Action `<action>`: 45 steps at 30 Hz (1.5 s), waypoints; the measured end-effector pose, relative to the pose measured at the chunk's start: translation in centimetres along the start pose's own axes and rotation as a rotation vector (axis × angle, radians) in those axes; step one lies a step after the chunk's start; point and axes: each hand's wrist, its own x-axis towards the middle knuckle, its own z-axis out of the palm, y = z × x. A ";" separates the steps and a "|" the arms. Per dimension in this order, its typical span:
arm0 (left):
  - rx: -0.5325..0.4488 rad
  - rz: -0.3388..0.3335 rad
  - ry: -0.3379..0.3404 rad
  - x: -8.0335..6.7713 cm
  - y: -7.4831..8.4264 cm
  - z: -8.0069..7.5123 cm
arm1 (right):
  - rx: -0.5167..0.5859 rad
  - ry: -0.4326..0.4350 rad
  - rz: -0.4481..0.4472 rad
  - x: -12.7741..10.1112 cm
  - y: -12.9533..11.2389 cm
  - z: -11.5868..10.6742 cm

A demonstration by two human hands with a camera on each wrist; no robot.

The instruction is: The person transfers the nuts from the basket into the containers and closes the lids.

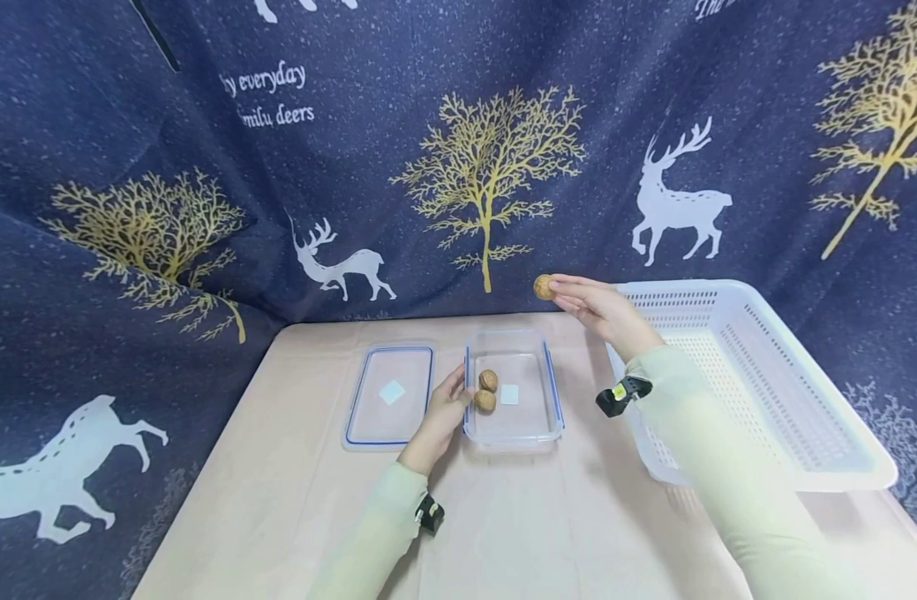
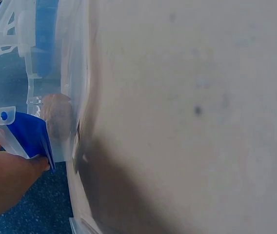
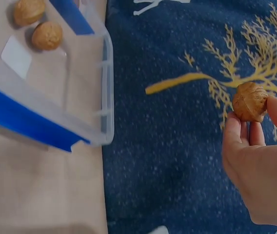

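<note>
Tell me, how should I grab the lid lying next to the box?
Probably by a long edge. The lid lies flat on the table, so there's nothing to wrap fingers around from above. Its left edge is free, while the left hand and the box crowd the right. Hook fingertips under that rim from the left and pinch.
</note>
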 end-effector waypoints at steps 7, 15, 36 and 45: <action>0.012 0.003 0.027 0.7 -1.2 -0.1 | 0.320 0.171 0.187 2.6 0.3 2.5; -0.003 0.002 0.024 0.7 -1.1 0.1 | 0.387 0.289 0.323 4.9 1.8 4.6; -0.016 0.004 0.005 0.7 -1.2 0.0 | 0.306 0.284 0.427 7.6 6.3 6.5; -0.011 0.010 0.015 0.5 -1.0 0.0 | 0.250 0.204 0.439 7.3 8.0 6.7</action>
